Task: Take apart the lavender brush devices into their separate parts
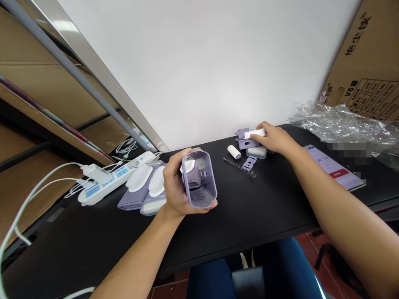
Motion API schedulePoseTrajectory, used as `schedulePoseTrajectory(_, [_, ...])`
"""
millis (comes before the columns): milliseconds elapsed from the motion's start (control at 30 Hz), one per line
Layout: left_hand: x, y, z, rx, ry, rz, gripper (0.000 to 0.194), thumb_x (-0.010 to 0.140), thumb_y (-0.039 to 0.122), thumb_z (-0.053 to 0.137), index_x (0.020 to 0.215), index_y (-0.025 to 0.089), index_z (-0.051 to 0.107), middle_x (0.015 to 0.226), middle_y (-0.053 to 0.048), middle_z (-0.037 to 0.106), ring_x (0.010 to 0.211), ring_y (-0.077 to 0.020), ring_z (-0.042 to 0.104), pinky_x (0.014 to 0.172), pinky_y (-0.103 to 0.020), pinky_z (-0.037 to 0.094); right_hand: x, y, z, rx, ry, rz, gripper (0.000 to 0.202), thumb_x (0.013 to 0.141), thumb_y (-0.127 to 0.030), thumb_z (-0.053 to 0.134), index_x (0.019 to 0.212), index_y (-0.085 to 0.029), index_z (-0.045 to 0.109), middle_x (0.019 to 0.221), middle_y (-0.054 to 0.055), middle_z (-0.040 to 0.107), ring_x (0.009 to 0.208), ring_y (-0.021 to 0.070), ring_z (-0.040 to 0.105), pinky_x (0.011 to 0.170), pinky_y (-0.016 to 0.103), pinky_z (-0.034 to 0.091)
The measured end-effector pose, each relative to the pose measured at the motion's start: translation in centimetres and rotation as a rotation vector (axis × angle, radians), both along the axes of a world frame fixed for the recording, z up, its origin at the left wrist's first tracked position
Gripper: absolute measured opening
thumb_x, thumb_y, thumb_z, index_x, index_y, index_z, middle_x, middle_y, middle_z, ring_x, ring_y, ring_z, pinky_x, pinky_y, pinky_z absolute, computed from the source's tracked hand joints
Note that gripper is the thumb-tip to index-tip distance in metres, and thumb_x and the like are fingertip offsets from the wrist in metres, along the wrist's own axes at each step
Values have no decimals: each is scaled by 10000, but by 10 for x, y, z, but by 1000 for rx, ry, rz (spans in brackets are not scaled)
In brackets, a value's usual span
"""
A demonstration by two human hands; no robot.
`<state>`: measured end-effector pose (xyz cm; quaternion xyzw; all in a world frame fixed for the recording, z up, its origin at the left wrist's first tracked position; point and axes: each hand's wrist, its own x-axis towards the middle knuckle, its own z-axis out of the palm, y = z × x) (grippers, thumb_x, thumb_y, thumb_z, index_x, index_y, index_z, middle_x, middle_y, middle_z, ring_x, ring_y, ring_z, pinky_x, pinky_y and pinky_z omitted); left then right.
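Note:
My left hand is wrapped round a hollow purple-grey plastic casing, its open end tilted towards me; a slotted grille and some inner parts show inside. At the back of the table, my right hand pinches a white ribbed plastic piece lying over a flat purple plastic part. Close by are a white cylinder, a small cut-out purple plate, two metal springs and a purple part with a clear edge. Part of my right fingers is hidden.
Left of the casing lie purple and white assemblies beside a white power strip with plugged-in cables. On the right are a phone showing a timer, crumpled clear plastic and a cardboard box. A white wall rises behind the black table.

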<state>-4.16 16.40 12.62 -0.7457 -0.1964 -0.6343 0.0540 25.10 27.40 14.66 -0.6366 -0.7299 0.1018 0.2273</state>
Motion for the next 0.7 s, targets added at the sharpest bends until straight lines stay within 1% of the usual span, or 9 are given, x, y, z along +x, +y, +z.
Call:
schedulePoseTrajectory(100, [-1,-1,-1,0,7,-13,1021,491,848,900,1311,279,684,1071,-118,729,967,-337,751,811,-530,647,0,0,1,5,-19,2,483,975,-590,535,1302,-254,650,1194,139,766,1012,345,698,803,412,499])
schedulePoseTrajectory(233, [-1,-2,0,3,30,14,1034,521,864,876,1355,294,659,1084,-116,729,969,-339,754,811,-545,647,2,3,-2,39,-7,-1,470,986,-550,532,1303,-233,673,1215,154,760,1018,349,693,863,452,509])
schedulePoseTrajectory(367, [-1,1,0,31,38,6,1008,553,867,858,1348,283,653,1083,-102,722,961,-331,756,794,-522,648,3,4,-3,149,6,-23,436,988,-519,539,1245,-215,716,1269,181,731,1141,384,670,969,510,496])
schedulePoseTrajectory(467, [-3,7,-9,48,13,2,1064,558,883,844,1405,279,622,1122,-108,713,971,-325,744,823,-525,635,-5,-4,2,249,94,-4,366,997,-460,539,1173,-210,740,1246,182,729,1114,367,678,970,511,498])
schedulePoseTrajectory(533, [-5,9,-17,35,-63,3,1066,611,901,799,1457,289,581,1167,-112,704,993,-318,734,868,-535,620,-17,-14,5,301,207,74,309,1006,-431,537,1108,-223,743,1184,149,749,1054,328,693,944,480,507])
schedulePoseTrajectory(600, [-5,8,-23,-100,-157,13,985,714,910,713,1462,285,567,1215,-126,701,1042,-318,729,925,-533,610,-32,-29,7,315,327,223,295,1017,-450,547,1100,-236,732,1133,106,767,1030,295,703,918,444,515])
schedulePoseTrajectory(633, [-4,7,-25,-205,-186,23,932,771,912,653,1443,270,578,1227,-135,706,1073,-324,730,947,-524,608,-40,-37,6,291,375,309,321,1024,-483,552,1148,-241,721,1129,91,772,1029,285,709,907,432,521])
schedulePoseTrajectory(700, [-1,3,-24,-391,-210,68,833,891,895,498,1405,247,600,1263,-148,714,1174,-330,719,1016,-501,596,-58,-54,2,235,420,485,460,1028,-574,558,1342,-251,653,1181,90,765,1060,283,714,898,425,534])
